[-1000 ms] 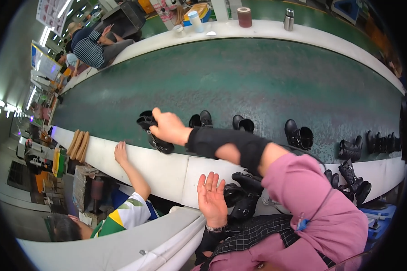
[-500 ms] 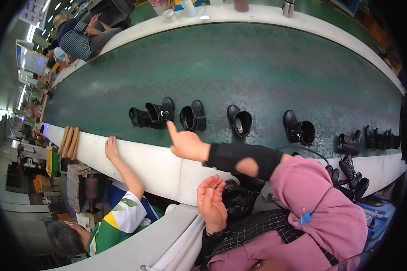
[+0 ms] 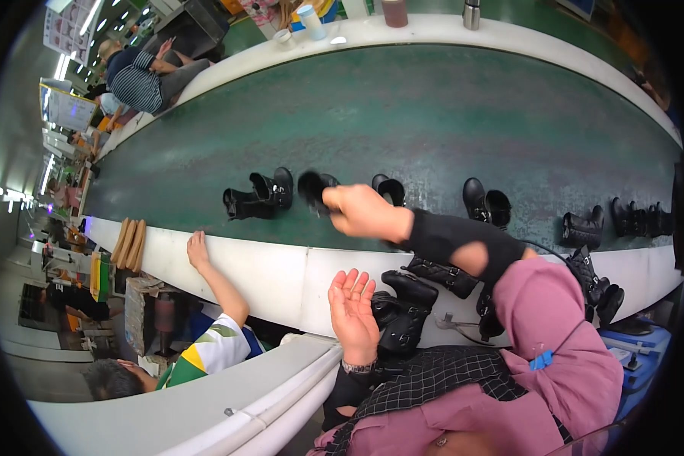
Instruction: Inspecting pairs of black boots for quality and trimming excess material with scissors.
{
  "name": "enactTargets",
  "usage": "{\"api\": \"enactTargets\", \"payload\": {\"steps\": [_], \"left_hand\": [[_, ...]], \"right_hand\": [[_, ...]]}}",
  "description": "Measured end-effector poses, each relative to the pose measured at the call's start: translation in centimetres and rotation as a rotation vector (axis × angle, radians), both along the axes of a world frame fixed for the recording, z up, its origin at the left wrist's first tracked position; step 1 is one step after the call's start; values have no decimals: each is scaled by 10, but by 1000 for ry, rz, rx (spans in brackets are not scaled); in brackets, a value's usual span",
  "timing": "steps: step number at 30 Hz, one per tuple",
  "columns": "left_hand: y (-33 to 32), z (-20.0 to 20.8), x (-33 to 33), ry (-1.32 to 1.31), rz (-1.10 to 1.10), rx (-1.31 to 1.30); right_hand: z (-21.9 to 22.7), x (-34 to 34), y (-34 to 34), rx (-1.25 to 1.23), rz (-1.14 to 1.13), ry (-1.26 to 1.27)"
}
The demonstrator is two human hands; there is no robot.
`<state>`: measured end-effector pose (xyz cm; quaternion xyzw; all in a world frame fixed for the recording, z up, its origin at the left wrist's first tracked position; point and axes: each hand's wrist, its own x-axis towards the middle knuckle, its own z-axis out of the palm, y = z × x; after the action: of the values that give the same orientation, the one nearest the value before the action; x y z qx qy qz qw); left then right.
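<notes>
My right hand reaches over the green belt from the right, fingers closed on the upper edge of a black ankle boot; both are slightly blurred. Beside that boot, the toe of another shows. My left hand is held palm up above the near white ledge, fingers spread, holding nothing. Right next to it stand black buckled boots. Another boot lies on its side under my right forearm, which partly hides the boots there.
Black boots stand in pairs along the green belt, left and right. A co-worker's hand rests on the ledge at left, near brown sticks. A bottle and a metal flask stand on the far ledge.
My right hand has moved right from the left boots, its pointing finger now curled in onto a boot. My left hand has risen slightly, its fingers opened out more.
</notes>
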<state>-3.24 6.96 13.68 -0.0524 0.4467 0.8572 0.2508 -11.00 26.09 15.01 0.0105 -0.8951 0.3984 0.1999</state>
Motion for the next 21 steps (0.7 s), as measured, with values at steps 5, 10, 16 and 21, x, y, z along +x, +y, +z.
{"api": "enactTargets", "payload": {"steps": [5,10,16,21], "left_hand": [[18,6,-4,-10,-27,175],[22,10,29,-548,-410,336],[52,31,59,-103,-634,421],[56,50,81,-106,-708,389]], "right_hand": [[72,147,-28,353,229,208],[75,219,-55,279,517,302],[81,274,-31,-429,197,223],[72,272,1,-574,-285,11]]}}
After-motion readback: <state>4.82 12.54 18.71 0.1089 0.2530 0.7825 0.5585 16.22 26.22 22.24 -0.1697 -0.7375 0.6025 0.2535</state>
